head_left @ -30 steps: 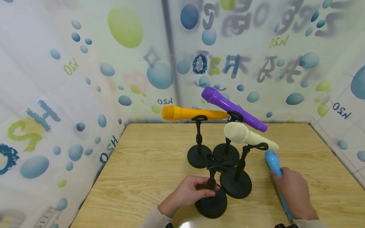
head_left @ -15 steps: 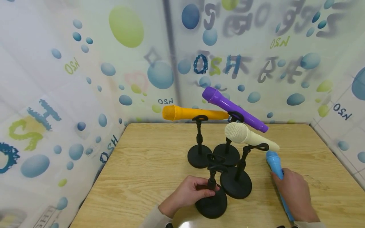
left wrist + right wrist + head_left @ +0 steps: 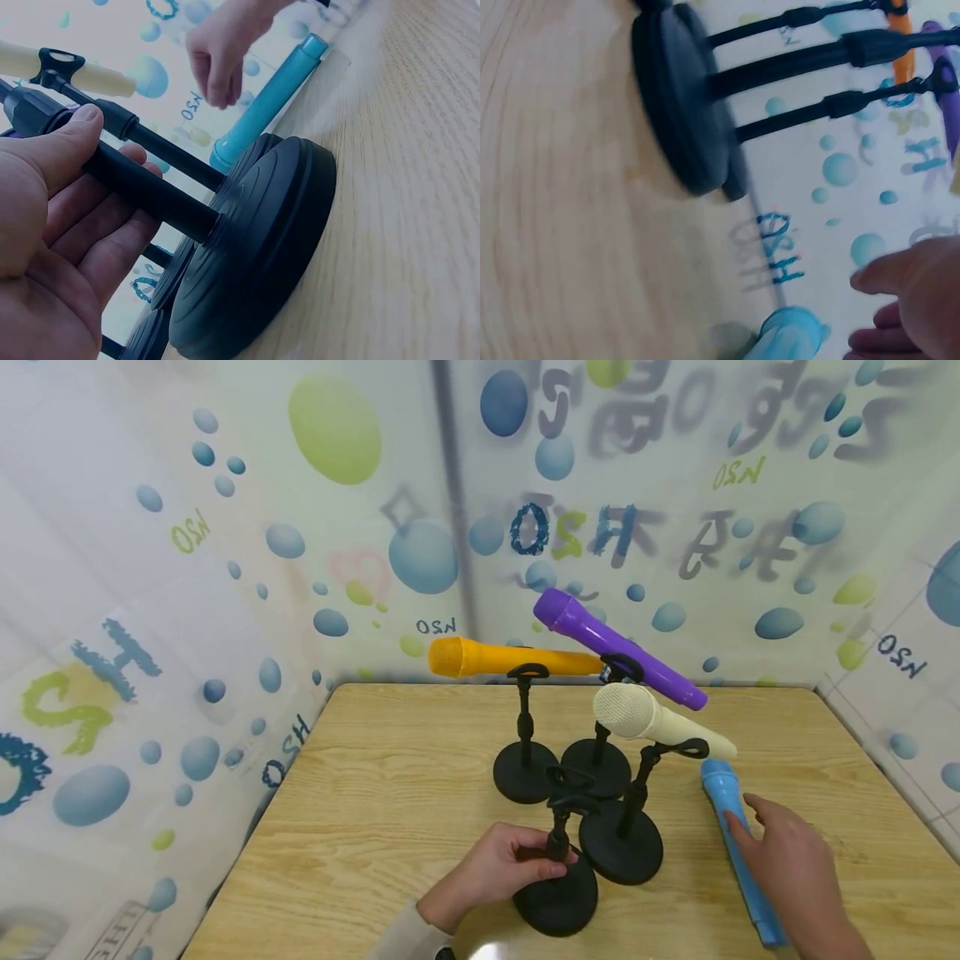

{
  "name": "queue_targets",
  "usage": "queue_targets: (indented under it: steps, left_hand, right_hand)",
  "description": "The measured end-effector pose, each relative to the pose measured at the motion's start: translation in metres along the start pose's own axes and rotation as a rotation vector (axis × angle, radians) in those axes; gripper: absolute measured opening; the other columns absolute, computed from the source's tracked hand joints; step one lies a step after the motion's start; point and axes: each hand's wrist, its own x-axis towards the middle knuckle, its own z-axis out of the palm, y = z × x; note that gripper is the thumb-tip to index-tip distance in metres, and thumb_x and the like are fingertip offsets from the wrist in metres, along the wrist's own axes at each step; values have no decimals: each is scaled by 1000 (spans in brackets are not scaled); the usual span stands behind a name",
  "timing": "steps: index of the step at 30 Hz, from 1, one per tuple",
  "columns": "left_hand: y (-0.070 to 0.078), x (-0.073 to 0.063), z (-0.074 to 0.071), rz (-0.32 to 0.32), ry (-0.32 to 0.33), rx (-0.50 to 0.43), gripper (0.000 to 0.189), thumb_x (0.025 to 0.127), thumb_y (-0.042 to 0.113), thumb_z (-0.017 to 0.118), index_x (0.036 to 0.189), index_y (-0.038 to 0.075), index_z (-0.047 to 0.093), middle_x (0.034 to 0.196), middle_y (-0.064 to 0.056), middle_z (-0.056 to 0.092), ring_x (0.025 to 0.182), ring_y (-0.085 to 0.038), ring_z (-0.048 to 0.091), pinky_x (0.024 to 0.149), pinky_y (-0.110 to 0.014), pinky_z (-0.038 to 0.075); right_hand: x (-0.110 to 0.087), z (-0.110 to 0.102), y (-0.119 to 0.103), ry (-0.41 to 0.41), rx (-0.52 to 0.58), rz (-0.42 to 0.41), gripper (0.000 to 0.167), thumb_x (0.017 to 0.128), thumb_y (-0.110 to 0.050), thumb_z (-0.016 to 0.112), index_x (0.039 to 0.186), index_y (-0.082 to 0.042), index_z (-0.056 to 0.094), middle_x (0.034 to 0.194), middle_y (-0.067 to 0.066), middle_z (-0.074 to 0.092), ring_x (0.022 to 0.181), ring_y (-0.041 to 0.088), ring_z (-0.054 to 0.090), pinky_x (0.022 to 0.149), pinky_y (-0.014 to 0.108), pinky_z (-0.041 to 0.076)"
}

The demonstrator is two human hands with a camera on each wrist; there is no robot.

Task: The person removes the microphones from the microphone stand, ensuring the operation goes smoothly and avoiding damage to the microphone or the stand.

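Observation:
My left hand (image 3: 495,866) holds the pole of an unloaded black microphone stand (image 3: 558,906) at the front of the table. Thumb and fingers sit on opposite sides of the pole in the left wrist view. A light-blue microphone (image 3: 750,877) lies on the wood at the right. Over it hovers my right hand (image 3: 791,860), its fingers loose and apart from the microphone in the left wrist view. Behind the held stand, a cream microphone (image 3: 652,718), an orange microphone (image 3: 495,657) and a purple microphone (image 3: 615,647) rest in stands of their own.
The stand bases crowd together at mid-table, the cream one's base (image 3: 621,843) right beside the held stand. A wooden table (image 3: 375,777) runs back to a printed curtain (image 3: 420,485) with bubbles and letters, which also closes off both sides.
My right hand has let go of the blue microphone and lifted slightly off to the right. The microphone stays on the table, and the left hand still holds the stand.

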Motion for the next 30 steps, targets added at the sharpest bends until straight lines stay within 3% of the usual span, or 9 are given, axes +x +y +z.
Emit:
queue_targets:
  steps: [5, 8, 11, 14, 16, 18, 22, 30]
  left_hand:
    - [0, 0, 0, -2, 2, 5, 24, 100, 7, 76, 121, -4, 78, 122, -25, 78, 107, 2, 75, 95, -22, 61]
    - [0, 0, 0, -1, 3, 5, 24, 100, 7, 76, 121, -4, 78, 122, -25, 78, 107, 1, 75, 95, -22, 60]
    - [0, 0, 1, -1, 1, 8, 24, 100, 7, 76, 121, -4, 78, 122, -25, 78, 107, 2, 74, 95, -22, 60]
    - [-1, -1, 1, -8, 0, 4, 24, 100, 6, 76, 122, -5, 77, 123, -26, 78, 106, 3, 74, 95, -21, 61]
    - [-2, -1, 1, -17, 1, 3, 24, 100, 6, 76, 122, -5, 77, 124, -26, 77, 106, 3, 74, 95, -21, 61]
    - [-3, -1, 1, -24, 3, -3, 24, 100, 5, 75, 122, -6, 77, 124, -26, 77, 106, 3, 74, 94, -20, 61]
    - [-3, 0, 1, -32, 4, -4, 24, 100, 5, 76, 121, -5, 77, 124, -26, 78, 108, 3, 74, 94, -19, 60]
    - [-4, -1, 2, -32, 7, 3, 22, 101, 6, 76, 120, -4, 78, 124, -25, 78, 109, 2, 74, 95, -19, 60]
  right_hand:
    - [-4, -4, -9, 44, 85, -102, 42, 87, -7, 86, 123, 10, 73, 105, 38, 75, 73, 46, 72, 58, 57, 55]
    - [-6, -6, -15, 45, 131, -130, 40, 88, -7, 86, 124, 8, 74, 108, 38, 75, 76, 48, 73, 63, 61, 58]
    - [-8, -8, -20, 77, 184, -173, 37, 87, -6, 87, 121, 4, 77, 107, 33, 78, 90, 52, 75, 76, 68, 58]
    - [-10, -10, -26, 88, 219, -199, 35, 86, -10, 89, 119, -3, 80, 107, 23, 82, 96, 46, 78, 81, 37, 65]
    - [-11, -13, -29, 71, 243, -204, 32, 87, -12, 90, 118, -8, 82, 108, 16, 83, 97, 30, 80, 83, 11, 56]
    - [-11, -15, -33, 45, 268, -206, 31, 88, -14, 90, 118, -13, 82, 109, 9, 84, 98, 11, 78, 83, -5, 39]
    - [-11, -18, -39, -9, 343, -224, 28, 91, -13, 88, 117, -18, 82, 108, 2, 84, 99, -12, 67, 83, -4, 40]
    - [-17, -16, -53, -103, 551, -332, 32, 93, -2, 82, 120, -19, 80, 114, -1, 83, 108, -10, 69, 87, 3, 51]
